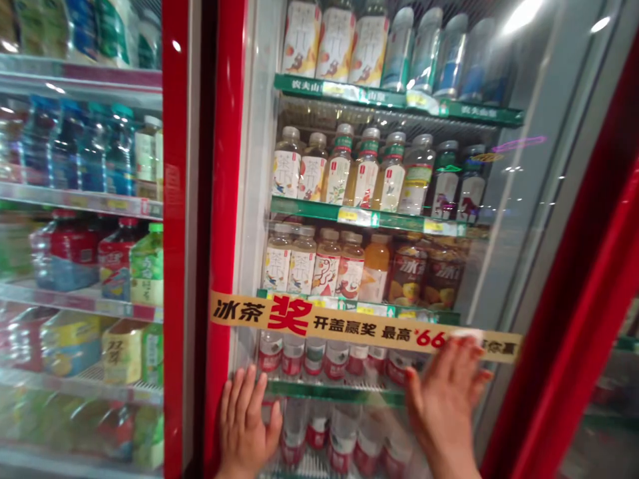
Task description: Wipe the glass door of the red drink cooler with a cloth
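Note:
My left hand (245,419) lies flat against the lower left of a fridge's glass door, beside its red frame (227,219), with the fingers stretched out. My right hand (446,399) is pressed to the door at the lower right, holding a small white cloth (468,334) under its fingertips. Most of the cloth is hidden behind the fingers, so I cannot tell its exact kind. It lies over a yellow printed strip (359,324) that crosses the glass and covers a few of its characters. Behind the glass, bottled drinks (367,169) stand in rows.
Green-edged shelves (349,211) hold several bottles inside the fridge. To the left, past a red post (176,233), stands another cooler with bottles and packs (74,253). A red frame edge (564,319) slants along the right. Lights reflect on the glass.

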`<state>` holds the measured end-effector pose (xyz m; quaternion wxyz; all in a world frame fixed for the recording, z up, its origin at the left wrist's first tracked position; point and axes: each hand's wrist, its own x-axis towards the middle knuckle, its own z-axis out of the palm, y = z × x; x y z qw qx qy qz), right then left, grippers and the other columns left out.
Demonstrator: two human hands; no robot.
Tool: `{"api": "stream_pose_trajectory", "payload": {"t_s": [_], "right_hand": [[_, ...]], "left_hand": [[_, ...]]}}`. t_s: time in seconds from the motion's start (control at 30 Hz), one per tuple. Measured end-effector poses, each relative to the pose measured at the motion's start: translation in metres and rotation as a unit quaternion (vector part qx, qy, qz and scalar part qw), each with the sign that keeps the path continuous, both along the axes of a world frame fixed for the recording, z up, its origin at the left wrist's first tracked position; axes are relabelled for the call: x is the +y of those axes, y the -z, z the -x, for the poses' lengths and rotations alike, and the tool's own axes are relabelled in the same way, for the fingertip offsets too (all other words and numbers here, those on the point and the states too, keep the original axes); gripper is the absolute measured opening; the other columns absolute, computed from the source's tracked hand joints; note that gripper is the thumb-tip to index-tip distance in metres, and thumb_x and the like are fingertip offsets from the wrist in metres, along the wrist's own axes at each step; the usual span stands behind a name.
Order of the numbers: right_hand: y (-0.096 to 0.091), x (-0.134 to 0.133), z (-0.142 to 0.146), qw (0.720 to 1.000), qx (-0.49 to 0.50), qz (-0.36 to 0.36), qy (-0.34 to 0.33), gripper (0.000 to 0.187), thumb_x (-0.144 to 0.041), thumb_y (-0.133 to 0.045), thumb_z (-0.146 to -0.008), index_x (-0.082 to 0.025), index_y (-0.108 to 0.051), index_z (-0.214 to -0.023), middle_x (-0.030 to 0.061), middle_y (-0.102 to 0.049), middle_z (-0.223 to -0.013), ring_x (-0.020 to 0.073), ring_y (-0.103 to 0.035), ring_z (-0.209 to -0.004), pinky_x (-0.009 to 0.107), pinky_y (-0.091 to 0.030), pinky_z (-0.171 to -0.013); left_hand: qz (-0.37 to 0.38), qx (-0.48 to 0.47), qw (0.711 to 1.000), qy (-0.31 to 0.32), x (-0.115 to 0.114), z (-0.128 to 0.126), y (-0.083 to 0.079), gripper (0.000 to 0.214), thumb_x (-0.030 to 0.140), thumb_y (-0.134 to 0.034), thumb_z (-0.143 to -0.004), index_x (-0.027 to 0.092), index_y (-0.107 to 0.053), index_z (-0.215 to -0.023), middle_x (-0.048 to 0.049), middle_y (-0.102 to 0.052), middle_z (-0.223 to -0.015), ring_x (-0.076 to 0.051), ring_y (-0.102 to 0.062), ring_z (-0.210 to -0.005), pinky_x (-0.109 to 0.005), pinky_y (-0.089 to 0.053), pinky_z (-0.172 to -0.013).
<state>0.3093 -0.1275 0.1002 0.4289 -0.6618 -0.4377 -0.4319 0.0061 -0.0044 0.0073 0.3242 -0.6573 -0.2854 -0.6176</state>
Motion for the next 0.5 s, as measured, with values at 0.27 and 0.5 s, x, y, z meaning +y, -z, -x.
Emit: {"api": "stream_pose_trajectory", "payload": {"t_s": [0.27,0.5], "right_hand": [[0.02,0.024,0.082,0.991,-0.11,0.018,-0.068,0.097,-0.068,-0.033,-0.108,-0.005,-0.004,-0.176,0.0214,0.0,-0.186,0.0377,0.002,-0.174,0.066,-0.014,-0.138],[0.007,-0.002,-0.012,1.0,-0.002,-0.006,0.006,0.088,-0.059,-0.029,-0.112,-0.009,0.003,-0.177,0.0231,0.0,-0.185,0.0406,0.001,-0.173,0.079,-0.015,-0.133]], "left_hand": [[-0.01,0.008,1.0,0.0,0.002,0.002,-0.002,0.084,0.017,-0.067,-0.098,0.016,-0.03,-0.173,-0.0126,-0.03,-0.182,-0.026,-0.026,-0.171,-0.047,-0.02,-0.143],[-0.014,0.014,1.0,0.018,0.011,0.005,0.005,0.087,0.018,-0.07,-0.096,0.016,-0.03,-0.173,-0.0131,-0.029,-0.182,-0.027,-0.025,-0.172,-0.048,-0.019,-0.143]]}}
